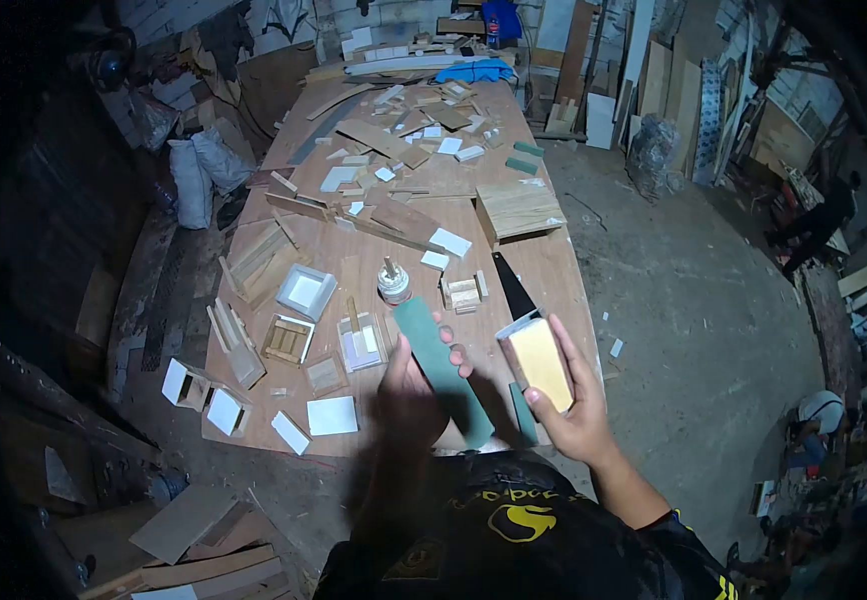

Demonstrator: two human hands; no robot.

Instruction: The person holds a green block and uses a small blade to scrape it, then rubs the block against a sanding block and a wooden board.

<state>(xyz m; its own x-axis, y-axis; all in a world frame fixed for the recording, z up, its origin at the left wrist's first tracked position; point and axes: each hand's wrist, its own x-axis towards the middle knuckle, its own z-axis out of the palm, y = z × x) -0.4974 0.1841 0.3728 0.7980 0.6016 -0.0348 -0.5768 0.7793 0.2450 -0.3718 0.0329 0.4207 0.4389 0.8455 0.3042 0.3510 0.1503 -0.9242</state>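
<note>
Black shirt [494,555], lettering [519,495] unclear | shadowed left hand [409,388] holds green strip [432,352] | right hand [579,425] holds yellowish block [541,365]

Green strip [438,362] in the left hand [410,385]

Cool, whitish light brightens the light-brown wooden tabletop [551,285] and almost bleaches the flat white rectangular panel [332,416] near its front edge; the lamp itself is out of view. The right hand [579,418] is well lit, while the left hand [414,382] and its forearm sink into deep shadow. The grey concrete floor [669,300] looks dimmer. Wide-angle distortion curves the surroundings, corners fade to black, and the dark-clothed person [822,220] at far right is indistinct.
</note>
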